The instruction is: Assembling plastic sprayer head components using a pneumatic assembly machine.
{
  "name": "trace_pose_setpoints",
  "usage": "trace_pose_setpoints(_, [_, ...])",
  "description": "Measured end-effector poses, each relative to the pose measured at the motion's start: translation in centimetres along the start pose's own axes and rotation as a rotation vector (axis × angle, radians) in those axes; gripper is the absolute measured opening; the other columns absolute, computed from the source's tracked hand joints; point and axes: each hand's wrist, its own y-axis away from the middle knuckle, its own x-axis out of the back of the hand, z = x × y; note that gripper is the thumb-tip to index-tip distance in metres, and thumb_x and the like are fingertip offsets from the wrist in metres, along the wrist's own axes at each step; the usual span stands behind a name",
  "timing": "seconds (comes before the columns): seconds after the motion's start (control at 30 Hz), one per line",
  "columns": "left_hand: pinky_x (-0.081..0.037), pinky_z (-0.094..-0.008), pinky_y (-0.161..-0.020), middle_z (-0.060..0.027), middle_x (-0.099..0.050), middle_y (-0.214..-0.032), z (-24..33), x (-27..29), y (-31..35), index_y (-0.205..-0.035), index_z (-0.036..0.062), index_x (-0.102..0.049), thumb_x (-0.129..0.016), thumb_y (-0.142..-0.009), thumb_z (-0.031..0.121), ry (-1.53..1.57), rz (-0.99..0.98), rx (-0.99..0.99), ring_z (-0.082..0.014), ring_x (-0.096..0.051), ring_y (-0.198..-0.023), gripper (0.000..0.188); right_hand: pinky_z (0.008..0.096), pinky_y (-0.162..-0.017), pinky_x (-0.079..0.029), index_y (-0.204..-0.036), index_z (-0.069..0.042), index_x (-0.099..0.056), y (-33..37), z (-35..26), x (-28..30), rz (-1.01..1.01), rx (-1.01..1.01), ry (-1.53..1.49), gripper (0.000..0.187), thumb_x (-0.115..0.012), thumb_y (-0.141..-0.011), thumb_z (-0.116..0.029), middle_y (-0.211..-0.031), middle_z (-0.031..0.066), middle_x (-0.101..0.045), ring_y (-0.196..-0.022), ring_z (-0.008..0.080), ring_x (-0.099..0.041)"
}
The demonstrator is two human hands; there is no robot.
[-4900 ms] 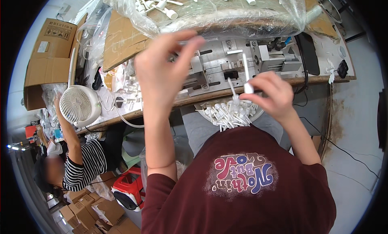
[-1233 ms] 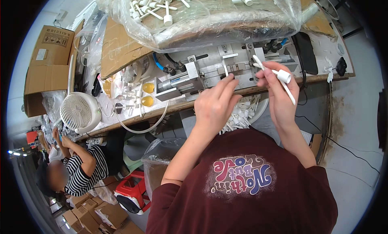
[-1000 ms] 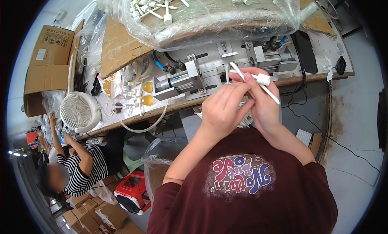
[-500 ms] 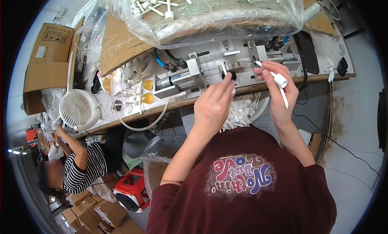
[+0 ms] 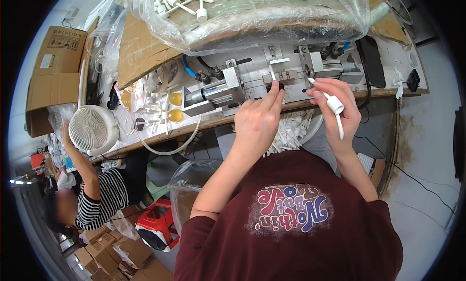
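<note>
Bare left hand [image 5: 257,120] stretched out flat, knuckles up, two fingers pointing forward, bare right hand [image 5: 338,109] just across, fingers curled toward thumb, bare forearms [image 5: 222,172] slanting inward

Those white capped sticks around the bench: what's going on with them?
A person is handling them bare-handed. The left hand has its fingertips at a white stick by the metal fixture. The right hand holds at least one white capped stick. A heap of similar pieces sits below the bench edge, and more lie on plastic sheeting behind the fixture.
</note>
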Motion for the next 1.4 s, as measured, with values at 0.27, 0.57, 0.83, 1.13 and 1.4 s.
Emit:
trace_pose_setpoints(0.27, [-0.055, -0.0288, -0.065, -0.0080, -0.072, -0.106, 0.4, 1.7, -0.3, -0.110, 0.0054, -0.072, -0.082, -0.076, 0.011, 0.494, -0.040, 0.202, -0.0163, -0.070, -0.072, 0.035, 0.0300, -0.064, -0.057, -0.111, -0.005, -0.074, -0.3, 0.6, 1.1, -0.098, 0.601, 0.534, 0.041, -0.074, -0.070, -0.001, -0.105, 0.0123, -0.065, -0.080, 0.0229, -0.069])
trace_pose_setpoints(0.57, [-0.062, -0.0287, -0.079, -0.0091, -0.066, -0.099, 1.8, 3.3, 0.1, -0.107, -0.0056, -0.066, -0.080, -0.075, -0.007, 1.100, 0.100, 0.344, -0.0170, -0.071, -0.087, 0.035, 0.0308, -0.064, -0.057, -0.116, -0.001, -0.071, -0.7, 0.5, -0.4, -0.189, 0.660, 0.570, 0.044, -0.072, -0.073, -0.010, -0.100, 0.0120, -0.067, -0.078, 0.0232, -0.069])
trace_pose_setpoints(0.83, [-0.055, -0.0285, -0.060, -0.0062, -0.065, -0.097, -0.3, -0.9, 1.3, -0.105, 0.0029, -0.072, -0.082, -0.072, -0.001, 0.466, 0.189, 0.193, -0.0137, -0.067, -0.079, 0.035, 0.0242, -0.046, -0.037, -0.080, -0.003, -0.063, 0.2, -0.5, 0.5, -0.134, -0.007, 0.265, 0.023, -0.075, -0.090, -0.021, -0.057, 0.0019, -0.055, -0.048, 0.0068, -0.048])
trace_pose_setpoints(1.13, [-0.048, -0.0278, -0.059, -0.0007, -0.072, -0.115, -0.1, -0.5, -0.1, -0.103, 0.0091, -0.075, -0.080, -0.074, 0.014, 0.055, 0.096, 0.045, -0.0176, -0.064, -0.065, 0.030, 0.0249, -0.045, -0.029, -0.069, -0.004, -0.055, 1.2, -0.4, 1.8, -0.239, -0.426, -0.007, 0.054, -0.046, -0.105, -0.043, -0.049, -0.0012, -0.042, -0.045, 0.0053, -0.039])
trace_pose_setpoints(1.4, [-0.049, -0.0312, -0.062, -0.0081, -0.072, -0.109, 0.0, 0.4, -0.1, -0.104, 0.0037, -0.071, -0.082, -0.069, 0.015, 0.222, 0.079, 0.062, -0.0202, -0.066, -0.070, 0.039, 0.0342, -0.051, -0.041, -0.076, 0.000, -0.060, 1.3, 0.2, 1.0, -0.254, -0.250, 0.216, 0.054, -0.041, -0.106, -0.041, -0.056, 0.0084, -0.052, -0.050, 0.0207, -0.052])
